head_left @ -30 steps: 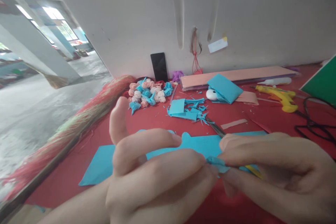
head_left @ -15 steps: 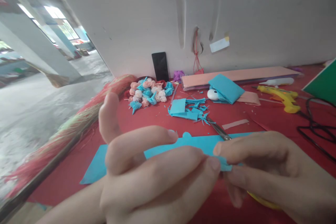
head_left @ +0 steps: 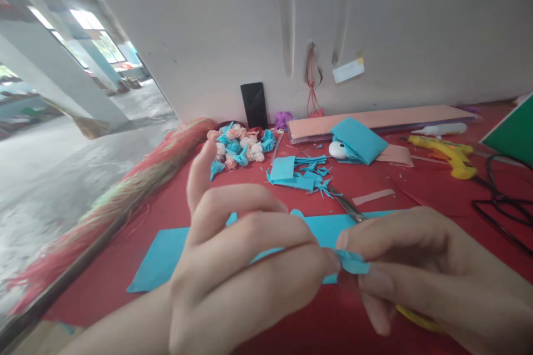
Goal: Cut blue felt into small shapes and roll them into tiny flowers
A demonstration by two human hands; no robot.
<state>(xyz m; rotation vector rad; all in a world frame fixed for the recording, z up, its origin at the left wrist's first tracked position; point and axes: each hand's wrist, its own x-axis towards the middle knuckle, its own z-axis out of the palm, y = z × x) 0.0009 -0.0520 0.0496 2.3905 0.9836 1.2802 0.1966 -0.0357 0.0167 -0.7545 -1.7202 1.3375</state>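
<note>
Between my two hands is a small crumpled piece of blue crepe paper point(head_left: 353, 262), partly covered by fingertips. My left hand point(head_left: 250, 266) pinches its left end with thumb and forefinger while the little finger sticks up. On the other side, the thumb and fingers of my right hand point(head_left: 420, 266) grip the right end. Beneath both hands a long blue paper sheet point(head_left: 160, 260) lies on the red table point(head_left: 266, 194). Part of something yellow and curved point(head_left: 418, 319) shows under my right hand; the rest is hidden.
Rolled paper flowers point(head_left: 239, 147) in blue, pink and white are heaped at the back left. Blue paper scraps point(head_left: 297, 172) lie mid-table near scissors point(head_left: 350, 205). A yellow glue gun point(head_left: 445, 152) with a black cord point(head_left: 499, 194) sits right. A dark phone point(head_left: 254, 105) leans on the partition.
My left hand has rolled over, its raised little finger shifting right and its fingers curling more. More of the blue paper piece shows between the hands. My right hand has barely moved.
</note>
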